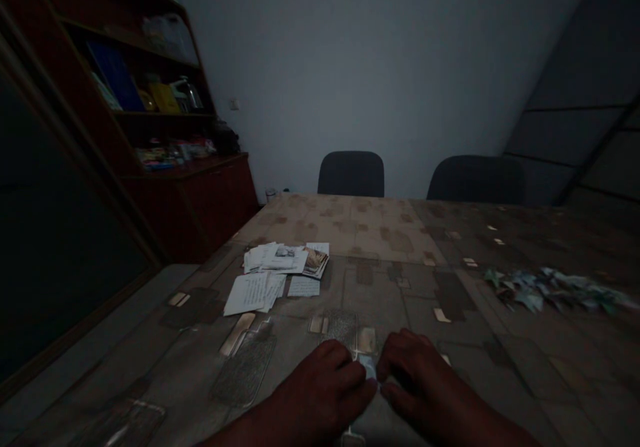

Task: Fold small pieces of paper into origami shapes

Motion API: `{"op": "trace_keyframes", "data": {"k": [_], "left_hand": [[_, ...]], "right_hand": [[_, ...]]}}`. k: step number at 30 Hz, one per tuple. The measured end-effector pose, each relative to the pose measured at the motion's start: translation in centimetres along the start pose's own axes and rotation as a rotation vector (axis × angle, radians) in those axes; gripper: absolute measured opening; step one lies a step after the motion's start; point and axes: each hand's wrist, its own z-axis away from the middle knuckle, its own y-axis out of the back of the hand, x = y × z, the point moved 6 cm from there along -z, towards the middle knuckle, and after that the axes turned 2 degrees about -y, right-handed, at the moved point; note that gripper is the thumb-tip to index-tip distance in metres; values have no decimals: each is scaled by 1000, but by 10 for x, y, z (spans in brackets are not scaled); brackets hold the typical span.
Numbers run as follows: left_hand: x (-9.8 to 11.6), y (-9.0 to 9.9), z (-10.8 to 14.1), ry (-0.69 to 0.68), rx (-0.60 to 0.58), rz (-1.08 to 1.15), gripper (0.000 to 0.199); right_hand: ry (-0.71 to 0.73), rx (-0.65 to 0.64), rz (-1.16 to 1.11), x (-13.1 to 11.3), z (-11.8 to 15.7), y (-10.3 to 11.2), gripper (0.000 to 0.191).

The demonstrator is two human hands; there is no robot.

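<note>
Close to the table's near side, a small light-blue piece of paper (367, 365) shows between my two hands. My left hand (334, 383) has its fingers curled and pinches the paper from the left. From the right, my right hand (413, 370) is closed at the paper's other edge, thumb and fingertips drawn together. Most of the piece is hidden by my fingers, and the room is dim, so its exact shape cannot be made out.
Left of centre lie loose printed cards and paper sheets (275, 267). At the right is a blurred heap of folded paper pieces (550, 288). The patterned tablecloth (365, 227) covers the table. Two dark chairs (351, 172) stand behind it; a wooden shelf unit (220, 190) is at the left.
</note>
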Motion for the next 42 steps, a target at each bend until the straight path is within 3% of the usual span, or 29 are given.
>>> {"op": "trace_keyframes", "data": {"k": [9, 29, 42], "left_hand": [[-1, 1, 1, 12, -65, 22, 21], [-1, 5, 5, 3, -30, 18, 23], [-1, 1, 4, 6, -87, 23, 25]], "right_hand": [[-17, 1, -16, 6, -5, -6, 17], [-33, -26, -51, 2, -5, 1, 15], [-49, -47, -46, 0, -7, 2, 16]]}}
